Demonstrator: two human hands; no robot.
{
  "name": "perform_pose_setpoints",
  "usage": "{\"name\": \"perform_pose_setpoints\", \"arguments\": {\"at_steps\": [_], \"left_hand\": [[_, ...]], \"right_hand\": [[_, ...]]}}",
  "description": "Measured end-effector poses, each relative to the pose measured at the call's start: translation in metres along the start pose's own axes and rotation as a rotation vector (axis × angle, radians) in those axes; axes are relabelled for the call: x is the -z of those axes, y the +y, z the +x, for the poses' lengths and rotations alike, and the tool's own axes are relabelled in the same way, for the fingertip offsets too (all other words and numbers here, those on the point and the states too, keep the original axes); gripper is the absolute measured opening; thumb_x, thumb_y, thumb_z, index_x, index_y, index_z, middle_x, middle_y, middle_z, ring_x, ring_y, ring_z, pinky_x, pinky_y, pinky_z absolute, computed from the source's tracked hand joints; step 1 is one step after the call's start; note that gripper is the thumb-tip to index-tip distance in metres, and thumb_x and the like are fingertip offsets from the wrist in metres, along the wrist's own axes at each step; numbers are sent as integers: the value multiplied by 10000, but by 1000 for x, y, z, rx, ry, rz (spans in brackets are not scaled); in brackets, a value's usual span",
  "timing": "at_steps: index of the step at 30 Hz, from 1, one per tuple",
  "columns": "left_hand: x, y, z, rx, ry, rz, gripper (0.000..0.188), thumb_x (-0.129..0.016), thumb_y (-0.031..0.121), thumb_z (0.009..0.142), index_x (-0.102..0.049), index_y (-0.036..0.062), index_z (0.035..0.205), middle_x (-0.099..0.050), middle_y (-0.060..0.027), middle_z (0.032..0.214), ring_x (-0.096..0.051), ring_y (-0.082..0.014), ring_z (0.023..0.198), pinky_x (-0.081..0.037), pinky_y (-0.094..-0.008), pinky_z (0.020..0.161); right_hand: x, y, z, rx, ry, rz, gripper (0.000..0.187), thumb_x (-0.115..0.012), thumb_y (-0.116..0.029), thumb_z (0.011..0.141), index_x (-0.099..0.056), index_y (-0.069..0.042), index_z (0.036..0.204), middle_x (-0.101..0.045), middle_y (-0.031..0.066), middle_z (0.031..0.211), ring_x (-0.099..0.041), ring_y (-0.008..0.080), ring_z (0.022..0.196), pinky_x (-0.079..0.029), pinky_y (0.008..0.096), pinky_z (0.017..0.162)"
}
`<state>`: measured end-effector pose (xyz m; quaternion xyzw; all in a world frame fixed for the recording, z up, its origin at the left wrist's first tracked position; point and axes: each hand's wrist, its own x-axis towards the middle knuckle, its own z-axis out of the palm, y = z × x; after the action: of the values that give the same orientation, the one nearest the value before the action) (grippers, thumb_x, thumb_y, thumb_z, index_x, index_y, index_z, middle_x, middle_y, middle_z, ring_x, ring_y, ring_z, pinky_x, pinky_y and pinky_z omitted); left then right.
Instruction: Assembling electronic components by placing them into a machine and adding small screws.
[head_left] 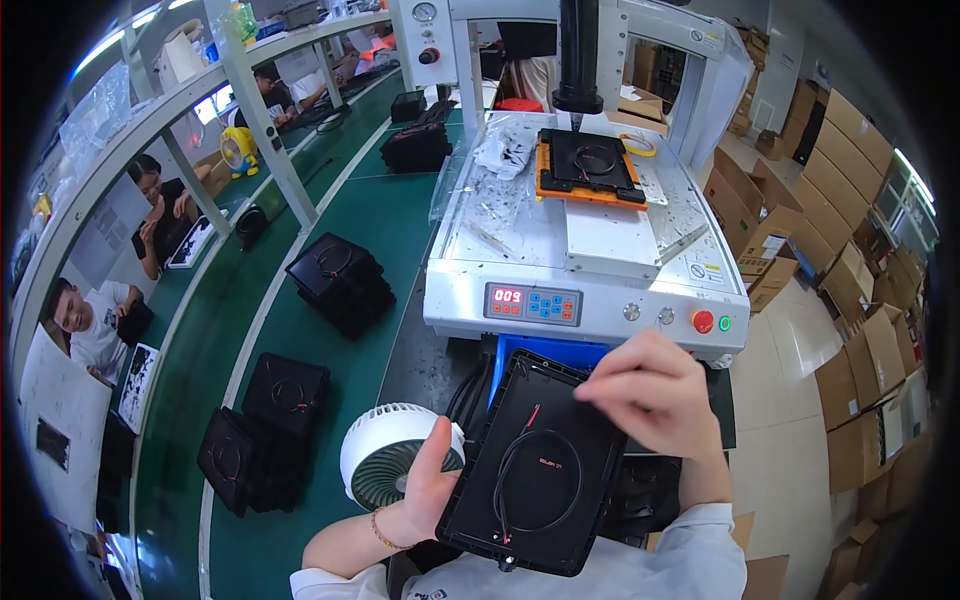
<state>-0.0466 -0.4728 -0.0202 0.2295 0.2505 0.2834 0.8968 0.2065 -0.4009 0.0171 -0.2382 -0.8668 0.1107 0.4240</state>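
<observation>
A black plastic housing (560,500) is held tilted in front of my body, its recessed inside facing up. Inside it lies a coiled black cable (537,480) with a short red wire near the top. My left hand (432,490) grips the housing's left edge, thumb raised and the other fingers hidden beneath. Over the upper right edge is my right hand (660,395), its fingertips pinched together; whatever they hold, if anything, is hidden. Beyond, a similar black housing (590,158) sits on the orange fixture (592,194) of a white press machine (500,250).
A white fan (385,455) stands beside my left forearm. Several stacked black housings (345,285) occupy the green bench (330,400). The machine front carries a red button (703,321); a blue bin (550,350) is below. Cardboard boxes (845,150) line the right. Co-workers sit at left.
</observation>
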Motion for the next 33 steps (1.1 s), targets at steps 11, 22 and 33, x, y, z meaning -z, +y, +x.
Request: {"name": "perform_pose_setpoints", "arguments": {"at_steps": [11, 22, 33], "left_hand": [[27, -28, 16, -68, -410, -587, 985, -197, 813, 856, -244, 78, 1510, -395, -124, 1477, -445, -256, 1322, -389, -423, 1076], [35, -37, 18, -56, -385, -593, 989, -236, 812, 854, -259, 65, 1502, -374, -137, 1490, -428, -265, 1335, -357, -434, 1100], [6, -2, 9, -500, -163, -164, 841, -464, 520, 785, -331, -29, 1408, -459, -360, 1311, -543, -454, 1146, -409, -520, 1035]], "right_hand": [[-11, -3, 22, 79, -353, 111, 137, -749, -103, 775, -674, -92, 889, -608, 25, 1013, -576, 204, 912, -476, 314, 786], [-18, 4, 27, 89, -449, 134, 107, -725, -94, 806, -642, -70, 870, -629, 37, 1054, -577, 229, 931, -475, 339, 812], [-7, -21, 7, 275, -90, 1094, 103, -630, 55, 864, -658, 71, 962, -692, 262, 957, -703, 317, 805, -578, 354, 700]]}}
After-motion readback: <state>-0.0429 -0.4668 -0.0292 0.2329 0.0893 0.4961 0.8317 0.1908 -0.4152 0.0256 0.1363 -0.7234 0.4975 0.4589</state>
